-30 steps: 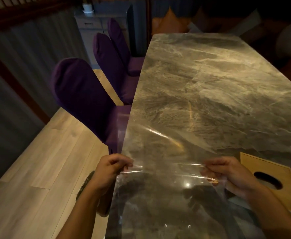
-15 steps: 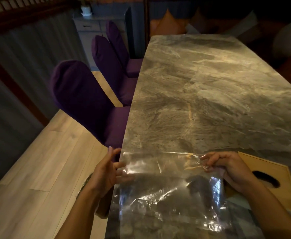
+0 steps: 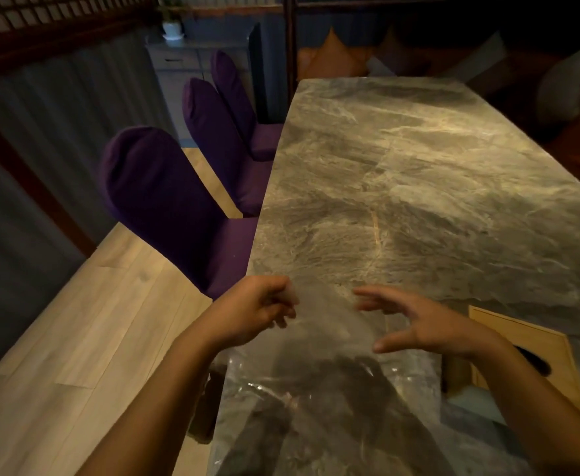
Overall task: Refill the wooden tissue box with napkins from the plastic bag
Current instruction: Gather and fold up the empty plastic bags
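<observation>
The clear plastic bag [image 3: 319,389] lies crumpled on the near end of the marble table [image 3: 419,187], and I see no napkins inside it. My left hand [image 3: 254,312] has its fingers curled on the bag's upper left edge, blurred by motion. My right hand [image 3: 422,324] hovers just above the bag with fingers spread and holds nothing. The wooden tissue box [image 3: 522,341] sits at the right by my right wrist, its top face up. My forearm partly covers its dark oval slot [image 3: 535,362].
Three purple chairs [image 3: 165,204] line the table's left side over a light wooden floor [image 3: 76,338]. A pale blue patch [image 3: 477,403] shows beside the box. A cabinet [image 3: 185,60] with a small pot stands at the back left.
My right hand has let go of the bag's top edge and opened. My left hand, open half a second ago, has curled onto the bag. The bag has dropped lower toward me.
</observation>
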The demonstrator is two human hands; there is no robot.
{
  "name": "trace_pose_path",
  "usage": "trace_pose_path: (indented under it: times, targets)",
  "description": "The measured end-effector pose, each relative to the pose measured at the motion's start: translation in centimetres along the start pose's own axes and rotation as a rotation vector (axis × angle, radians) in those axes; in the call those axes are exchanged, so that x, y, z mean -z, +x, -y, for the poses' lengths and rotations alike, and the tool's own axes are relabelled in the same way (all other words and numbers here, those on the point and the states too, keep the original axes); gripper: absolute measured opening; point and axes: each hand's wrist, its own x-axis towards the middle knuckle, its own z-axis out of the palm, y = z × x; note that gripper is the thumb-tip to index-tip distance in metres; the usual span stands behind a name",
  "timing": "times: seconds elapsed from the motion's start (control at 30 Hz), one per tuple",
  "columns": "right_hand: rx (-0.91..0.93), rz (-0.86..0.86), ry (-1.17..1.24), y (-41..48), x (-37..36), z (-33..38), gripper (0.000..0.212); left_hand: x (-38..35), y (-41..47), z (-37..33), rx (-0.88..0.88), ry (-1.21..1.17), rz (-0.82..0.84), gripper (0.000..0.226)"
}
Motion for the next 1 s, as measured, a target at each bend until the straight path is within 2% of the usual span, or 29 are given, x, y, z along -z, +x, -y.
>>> trace_pose_path:
  times: [0.03, 0.13, 0.2, 0.33, 0.47, 0.53, 0.63, 0.7, 0.8, 1.0]
  targets:
    - [-0.008, 0.006, 0.013, 0.3, -0.2, 0.2, 0.064, 0.1, 0.4, -0.8, -0.043, 0.017, 0.011, 0.015]
    - [0.007, -0.06, 0.002, 0.8, -0.2, 0.7, 0.027, 0.4, 1.1, -2.2, -0.13, 0.006, 0.027, 0.018]
    - [0.041, -0.143, 0.047, 0.5, 0.3, 0.4, 0.016, 0.9, 1.1, -2.2, -0.127, -0.056, -0.052, 0.023]
    - [0.066, -0.355, 0.295, -0.4, 1.2, -0.8, 0.017, 1.7, 1.2, 0.8, 0.023, -0.568, -0.321, 0.038]
    - [0.068, -0.472, 0.441, -0.9, 1.1, -1.4, 0.015, -1.9, 0.8, 3.8, 0.17, -1.107, -0.155, 0.086]
    - [0.058, -0.511, 0.501, -0.9, 0.8, -1.5, 0.015, -3.8, 0.5, 4.0, 0.18, -1.203, -0.071, 0.092]
    - [0.042, -0.552, 0.549, -0.6, 0.2, -1.6, 0.014, -5.7, 0.4, 3.3, 0.214, -1.093, -0.057, 0.076]
    - [0.04, -0.571, 0.588, -0.4, -0.1, -1.7, 0.014, -6.4, 0.6, 2.6, 0.258, -0.916, -0.125, 0.049]
    - [0.026, -0.602, 0.653, -0.5, -0.4, -2.1, 0.015, -6.9, 0.7, 2.2, 0.299, -0.807, -0.261, 0.017]
    - [0.016, -0.577, 0.681, -0.8, -0.9, -2.2, 0.01, -6.3, 0.5, 2.1, 0.303, -0.783, -0.296, 0.007]
